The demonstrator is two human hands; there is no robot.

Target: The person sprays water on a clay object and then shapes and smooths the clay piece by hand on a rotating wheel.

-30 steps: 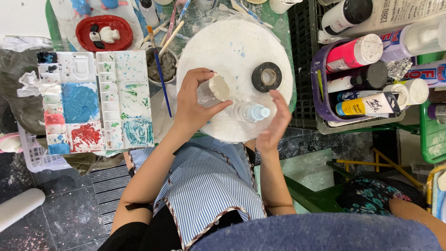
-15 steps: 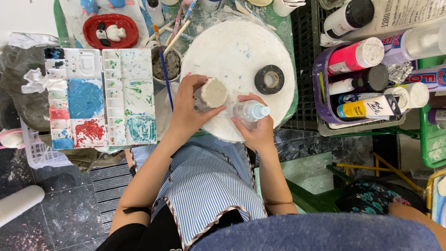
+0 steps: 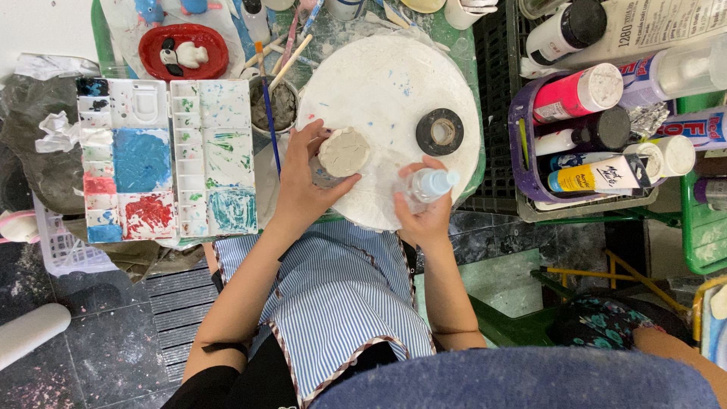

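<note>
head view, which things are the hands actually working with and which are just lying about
In hand:
left hand holds clay-topped jar
right hand holds spray bottle

Lying about:
tape roll
paint palette
red dish
purple basket

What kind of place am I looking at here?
Probably an art or craft studio: a paint-smeared palette, bottles of paint in a purple basket, and a white round board where the hands work a clay piece.

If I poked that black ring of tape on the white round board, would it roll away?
Probably not. The black tape roll lies flat on the white round board, so a poke would likely slide it. Stood on its edge, it could roll. It looks light and stiff, so it should keep its shape.
</note>
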